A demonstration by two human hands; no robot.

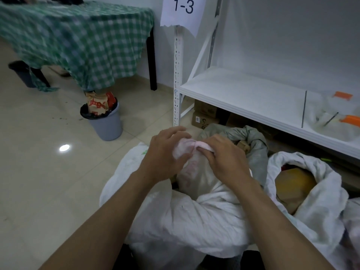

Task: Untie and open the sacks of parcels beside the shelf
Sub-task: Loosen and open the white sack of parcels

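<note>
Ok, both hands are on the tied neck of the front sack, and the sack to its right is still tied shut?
No. The left hand and right hand do grip the neck of the front sack, but the sack to its right is already open; the head view shows a yellow parcel inside.

The left hand (165,152) grips the bunched neck of a white sack (185,221) on the floor (48,172), while the right hand (224,158) pinches a pinkish fold at its top. Just to the right, a second sack (321,211) lies open, showing a yellow parcel (294,182). A grey sack (257,149) sits behind, against the shelf (243,94); farther left, a bin (106,125) stands by a cloth-covered bench (87,39).
</note>
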